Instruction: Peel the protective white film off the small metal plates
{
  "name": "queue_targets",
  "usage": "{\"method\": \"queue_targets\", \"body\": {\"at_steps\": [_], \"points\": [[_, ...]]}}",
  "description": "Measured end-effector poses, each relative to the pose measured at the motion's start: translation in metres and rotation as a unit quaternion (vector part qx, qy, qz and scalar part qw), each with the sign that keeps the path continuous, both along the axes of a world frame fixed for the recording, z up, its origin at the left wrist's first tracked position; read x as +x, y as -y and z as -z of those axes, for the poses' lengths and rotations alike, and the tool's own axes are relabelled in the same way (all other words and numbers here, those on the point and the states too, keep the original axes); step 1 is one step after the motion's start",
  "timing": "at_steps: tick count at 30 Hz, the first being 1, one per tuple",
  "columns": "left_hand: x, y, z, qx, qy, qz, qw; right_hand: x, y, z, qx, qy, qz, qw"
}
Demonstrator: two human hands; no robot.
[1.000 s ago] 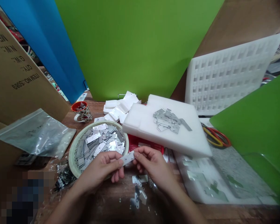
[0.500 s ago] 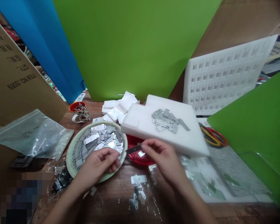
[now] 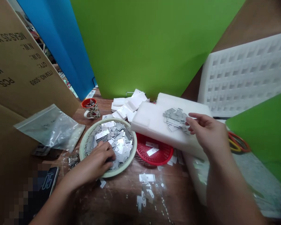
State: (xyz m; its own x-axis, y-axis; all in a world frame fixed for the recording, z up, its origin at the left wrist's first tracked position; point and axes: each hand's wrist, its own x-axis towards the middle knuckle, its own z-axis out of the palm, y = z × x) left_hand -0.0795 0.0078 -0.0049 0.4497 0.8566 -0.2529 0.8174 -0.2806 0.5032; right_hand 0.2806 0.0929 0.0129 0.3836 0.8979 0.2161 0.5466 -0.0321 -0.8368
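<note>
My left hand (image 3: 100,159) reaches into a pale green basket (image 3: 84,129) full of flat metal plates (image 3: 118,137). Its fingers are curled down among the plates, and what lies under the fingertips is hidden. On the right, my right hand (image 3: 207,131) hovers at the right end of a small pile of metal plates (image 3: 174,120) on a white foam block (image 3: 145,120). Thumb and index finger of that hand are slightly apart, with no plate visible between them.
A red basket (image 3: 167,157) holding a few plates sits partly under the foam block. Loose metal pieces (image 3: 147,178) lie in front. Around stand a mug (image 3: 91,110), a plastic bag (image 3: 55,131), white pieces (image 3: 126,106), a phone (image 3: 44,190), orange-handled tool (image 3: 240,140) and upright green board (image 3: 150,47).
My right hand has moved right to the pile on the foam; the dark strip it held is no longer seen in it. My left hand has gone down into the basket. The view has shifted.
</note>
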Motion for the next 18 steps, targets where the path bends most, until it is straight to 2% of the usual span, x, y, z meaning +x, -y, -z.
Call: {"method": "queue_targets", "body": {"at_steps": [5, 8, 13, 18], "points": [[0.008, -0.003, 0.004, -0.015, -0.012, 0.031, 0.999, -0.020, 0.025, -0.008, -0.011, -0.042, -0.069, 0.997], [0.009, -0.004, 0.004, -0.006, -0.012, 0.038, 0.999, -0.031, 0.035, -0.015, -0.010, -0.080, -0.088, 0.993], [0.009, -0.010, -0.005, -0.029, -0.018, 0.067, 0.997, -0.045, 0.048, -0.022, -0.026, -0.127, -0.120, 0.984], [0.009, -0.024, -0.016, -0.067, -0.021, 0.124, 0.990, -0.053, 0.056, -0.019, -0.050, -0.163, -0.165, 0.971]]}}
